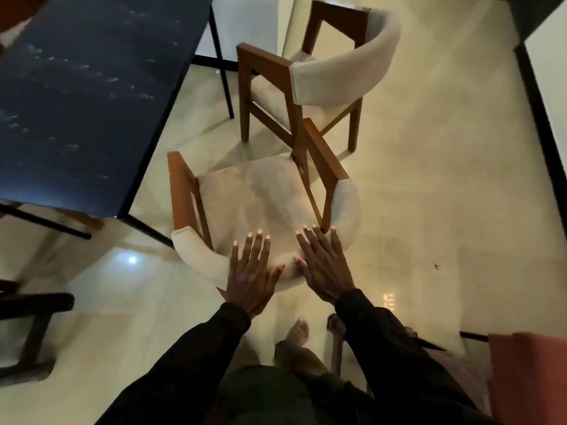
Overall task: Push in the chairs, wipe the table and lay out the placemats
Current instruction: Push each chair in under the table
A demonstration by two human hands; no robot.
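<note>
- Head view: I am looking down on the left hand (251, 271) and the right hand (322, 265). Both are flat, with the fingers straight and spread, grasping nothing.
- Both palms lie over the curved pale backrest (199, 256) of the near chair (254, 194), side by side with the thumbs close together. The fingertips reach out over its seat.
- The near chair stands on the pale floor (429, 179) just off the near right corner of the table (76, 102). Its seat is fully out from under the top, and its wooden arms point away from me.
- The table fills the far left, with a dark top marked by pale specks and smears, on thin black legs.
- A far chair (337, 78) of the same make stands right of the table's right edge, beside a black leg and also out from under the top. Its padded back is turned to the right.
- The near chair's right arm overlaps the far chair's legs from here, and I cannot tell whether they touch.
- Dark sleeves (199, 363) cover both forearms, and feet (299, 329) show on the floor nearer than the hands.
- An orange-pink surface (527, 378) sits at the near right edge, too blurred for me to name.
</note>
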